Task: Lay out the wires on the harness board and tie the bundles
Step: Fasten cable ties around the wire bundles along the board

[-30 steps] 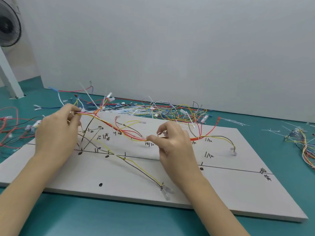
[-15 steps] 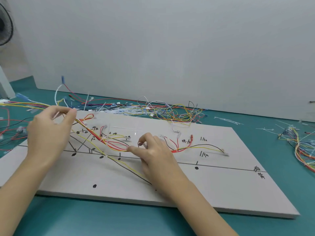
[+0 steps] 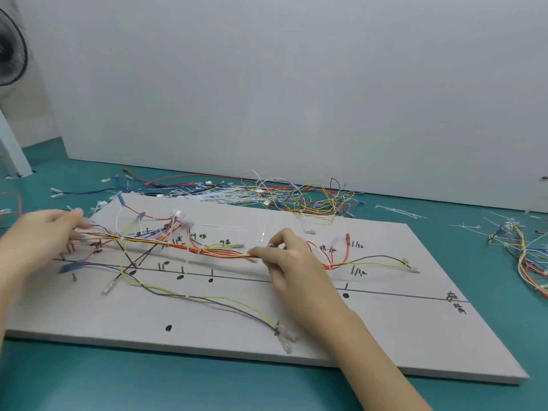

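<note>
Laying the wire bundle along the marked line of the harness board on the table: right hand pinching its middle, left hand blurred at its end, grip unclear. Next, probably seating it between pegs, then tying.

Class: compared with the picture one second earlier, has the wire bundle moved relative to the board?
Yes. The bundle, earlier lifted and looped, now lies stretched low along the board.

Red-yellow wire bundle stretched along white harness board, ends pinched.
</note>
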Available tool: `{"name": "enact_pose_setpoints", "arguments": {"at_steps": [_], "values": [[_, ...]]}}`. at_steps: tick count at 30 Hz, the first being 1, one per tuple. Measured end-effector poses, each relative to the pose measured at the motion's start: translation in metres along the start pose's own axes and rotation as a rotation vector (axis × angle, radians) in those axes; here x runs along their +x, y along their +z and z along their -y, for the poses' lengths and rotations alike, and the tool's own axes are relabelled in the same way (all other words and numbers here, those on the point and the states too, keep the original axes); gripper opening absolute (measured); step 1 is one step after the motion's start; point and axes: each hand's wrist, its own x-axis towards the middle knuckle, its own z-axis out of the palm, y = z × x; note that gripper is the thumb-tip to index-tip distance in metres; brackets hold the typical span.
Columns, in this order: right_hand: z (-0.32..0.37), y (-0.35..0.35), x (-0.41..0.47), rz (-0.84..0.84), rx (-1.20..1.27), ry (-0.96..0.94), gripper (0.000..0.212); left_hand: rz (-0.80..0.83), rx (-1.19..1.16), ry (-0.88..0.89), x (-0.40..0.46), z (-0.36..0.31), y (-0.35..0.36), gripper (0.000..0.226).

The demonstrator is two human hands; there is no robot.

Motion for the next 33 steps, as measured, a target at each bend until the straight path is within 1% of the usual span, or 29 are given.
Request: {"name": "enact_pose_setpoints", "arguments": {"at_steps": [1,4,7,8,11,13,16,19,22,24,26,28,30,32,33], "values": [[-0.001,0.000,0.000,0.002,0.002,0.007,0.033,-0.005,0.062,0.003,0.012,0.017,0.001,0.040],[-0.001,0.000,0.000,0.013,0.010,0.019,0.032,0.024,0.123,-0.018,0.040,0.056,0.005,0.033],[-0.002,0.001,0.000,0.010,0.022,0.028,0.031,-0.005,0.174,0.004,0.050,0.073,0.004,0.026],[-0.002,0.001,0.000,0.010,0.024,0.029,0.031,0.005,0.187,0.013,0.051,0.073,0.004,0.022],[-0.002,0.001,0.000,0.018,0.026,0.030,0.031,0.092,0.203,0.003,0.044,0.058,0.001,0.035],[-0.002,0.001,0.000,0.024,0.026,0.031,0.032,0.049,0.189,0.036,0.044,0.054,0.007,0.035],[-0.002,0.002,-0.002,0.025,0.041,0.030,0.032,-0.038,0.175,0.098,0.047,0.053,0.017,0.027],[-0.002,0.003,-0.002,0.023,0.044,0.028,0.032,-0.042,0.188,0.118,0.057,0.058,0.021,0.023],[-0.003,0.003,-0.001,0.023,0.045,0.034,0.031,-0.063,0.285,0.120,0.060,0.060,0.026,0.022],[-0.002,0.002,-0.002,0.035,0.053,0.041,0.032,-0.068,0.289,0.109,0.060,0.062,0.027,0.022],[-0.002,0.002,-0.002,0.065,0.060,0.046,0.034,-0.051,0.315,0.122,0.058,0.060,0.026,0.017],[-0.002,0.002,-0.002,0.106,0.045,0.041,0.037,-0.060,0.263,0.139,0.049,0.050,0.025,0.010],[-0.002,0.003,-0.001,0.114,0.037,0.015,0.040,-0.134,0.158,0.205,0.031,0.031,0.026,0.008],[-0.001,0.004,-0.001,0.070,0.047,-0.016,0.041,-0.217,-0.004,0.294,0.008,0.003,0.028,0.012],[-0.002,0.004,0.000,0.030,0.059,-0.027,0.040,-0.241,-0.126,0.332,-0.003,-0.014,0.028,0.010]]}}
